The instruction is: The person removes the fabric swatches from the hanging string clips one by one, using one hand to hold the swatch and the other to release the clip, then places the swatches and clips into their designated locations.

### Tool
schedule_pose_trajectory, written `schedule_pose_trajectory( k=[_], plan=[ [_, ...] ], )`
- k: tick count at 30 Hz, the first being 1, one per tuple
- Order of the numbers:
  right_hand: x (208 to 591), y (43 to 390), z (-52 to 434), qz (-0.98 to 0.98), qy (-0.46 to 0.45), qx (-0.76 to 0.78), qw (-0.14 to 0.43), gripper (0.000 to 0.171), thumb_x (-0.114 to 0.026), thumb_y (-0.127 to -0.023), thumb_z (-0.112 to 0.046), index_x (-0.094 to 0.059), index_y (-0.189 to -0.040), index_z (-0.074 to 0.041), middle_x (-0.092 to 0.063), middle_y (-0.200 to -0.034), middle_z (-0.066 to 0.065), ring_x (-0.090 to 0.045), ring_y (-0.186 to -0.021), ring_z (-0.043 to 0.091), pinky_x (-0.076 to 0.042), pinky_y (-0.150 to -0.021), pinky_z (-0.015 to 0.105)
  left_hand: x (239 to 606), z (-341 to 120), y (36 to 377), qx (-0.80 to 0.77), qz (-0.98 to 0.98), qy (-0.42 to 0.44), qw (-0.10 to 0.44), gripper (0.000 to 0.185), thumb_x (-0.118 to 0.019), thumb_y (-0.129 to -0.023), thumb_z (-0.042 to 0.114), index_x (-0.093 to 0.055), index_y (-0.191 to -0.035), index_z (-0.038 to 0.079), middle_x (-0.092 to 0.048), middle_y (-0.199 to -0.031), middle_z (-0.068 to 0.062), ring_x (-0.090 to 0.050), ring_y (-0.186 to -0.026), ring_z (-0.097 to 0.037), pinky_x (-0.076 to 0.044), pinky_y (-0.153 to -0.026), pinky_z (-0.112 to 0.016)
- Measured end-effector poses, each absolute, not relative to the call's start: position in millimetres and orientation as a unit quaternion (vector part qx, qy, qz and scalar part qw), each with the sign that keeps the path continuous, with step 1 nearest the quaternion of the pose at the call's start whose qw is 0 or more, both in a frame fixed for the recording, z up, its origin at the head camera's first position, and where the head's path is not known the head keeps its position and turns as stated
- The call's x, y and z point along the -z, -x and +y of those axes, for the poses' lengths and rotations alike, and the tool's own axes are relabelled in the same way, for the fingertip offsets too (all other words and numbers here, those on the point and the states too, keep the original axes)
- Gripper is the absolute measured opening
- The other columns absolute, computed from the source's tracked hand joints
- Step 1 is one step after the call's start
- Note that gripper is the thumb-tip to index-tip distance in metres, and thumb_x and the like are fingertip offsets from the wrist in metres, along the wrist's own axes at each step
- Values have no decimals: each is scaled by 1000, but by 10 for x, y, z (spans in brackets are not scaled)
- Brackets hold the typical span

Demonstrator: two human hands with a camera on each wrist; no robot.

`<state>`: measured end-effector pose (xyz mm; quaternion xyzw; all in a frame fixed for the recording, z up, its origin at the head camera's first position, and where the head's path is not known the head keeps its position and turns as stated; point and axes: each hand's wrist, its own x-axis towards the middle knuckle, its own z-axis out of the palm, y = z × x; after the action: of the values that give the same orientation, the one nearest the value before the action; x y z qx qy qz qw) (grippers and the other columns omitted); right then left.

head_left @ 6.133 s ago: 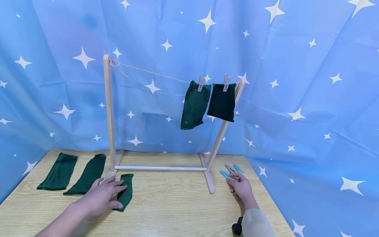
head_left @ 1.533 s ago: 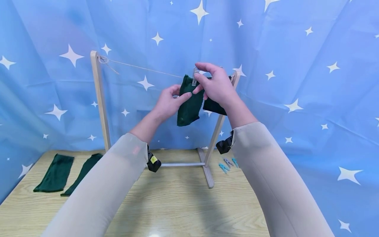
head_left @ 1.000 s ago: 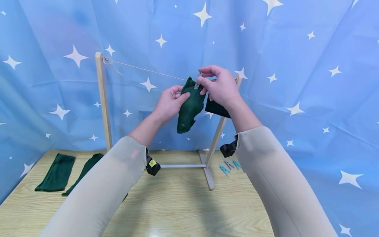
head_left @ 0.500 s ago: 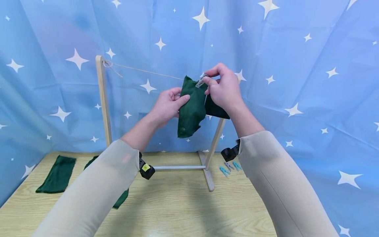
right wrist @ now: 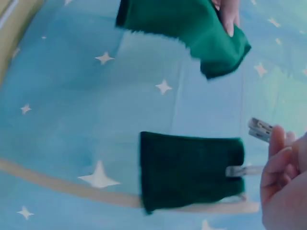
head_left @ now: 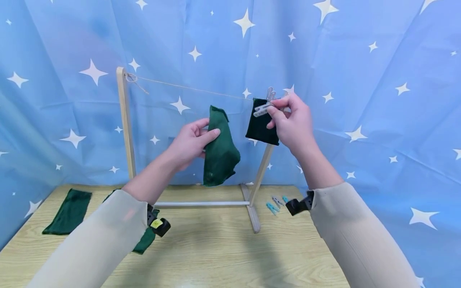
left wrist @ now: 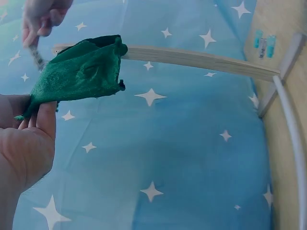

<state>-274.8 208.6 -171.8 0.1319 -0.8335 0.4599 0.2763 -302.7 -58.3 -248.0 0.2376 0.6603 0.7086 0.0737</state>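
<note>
My left hand (head_left: 189, 144) pinches a dark green cloth (head_left: 221, 152) by its left edge, thumb in front and fingers behind. The cloth hangs in the air below the string (head_left: 187, 87), apart from it. My right hand (head_left: 293, 124) pinches a grey clothespin (head_left: 262, 109) between thumb and forefinger; in the right wrist view the clothespin (right wrist: 260, 129) has nothing in its jaws. Behind it, a second green cloth (head_left: 262, 128) hangs on the string under another grey clothespin (head_left: 271, 93). The left wrist view shows the held cloth (left wrist: 81, 72) from below, folding at its far end.
A wooden frame, with a left post (head_left: 126, 124), a right post (head_left: 264, 168) and a white bottom bar (head_left: 201, 204), carries the string. On the table (head_left: 201, 256) lie more green cloths (head_left: 70, 212) at left and several clothespins (head_left: 272, 208) at right. A star-patterned curtain (head_left: 378, 132) stands behind.
The clothespin came off the left hanging cloth and moved right with my right hand. My left hand drew that cloth down and left, off the string.
</note>
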Motion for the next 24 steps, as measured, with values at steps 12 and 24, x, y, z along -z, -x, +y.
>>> schedule_pose_trajectory(
  k=[12,24],
  plan=[
    [2653,2404,2740,-863,-74,-463,188,31,-64,-114,-25,-60,-137,-4,-67,-138,12,-68,-69,7,-41,-46,22,3039,-1029,2727,-674,702,-204,106,59,-57,-117,30,-39,-171,16,-81,-110,-6,-82,-102,-19,-69,-88,-44],
    [3659,2276,3247,-858,38,-502,100,48,-65,-113,-22,-50,-155,-3,-58,-151,20,-67,-70,5,-44,-47,25,3509,-1247,2513,-651,731,-159,126,80,-59,-116,35,-17,-176,4,-76,-102,-7,-72,-132,-28,-61,-107,-57]
  ],
)
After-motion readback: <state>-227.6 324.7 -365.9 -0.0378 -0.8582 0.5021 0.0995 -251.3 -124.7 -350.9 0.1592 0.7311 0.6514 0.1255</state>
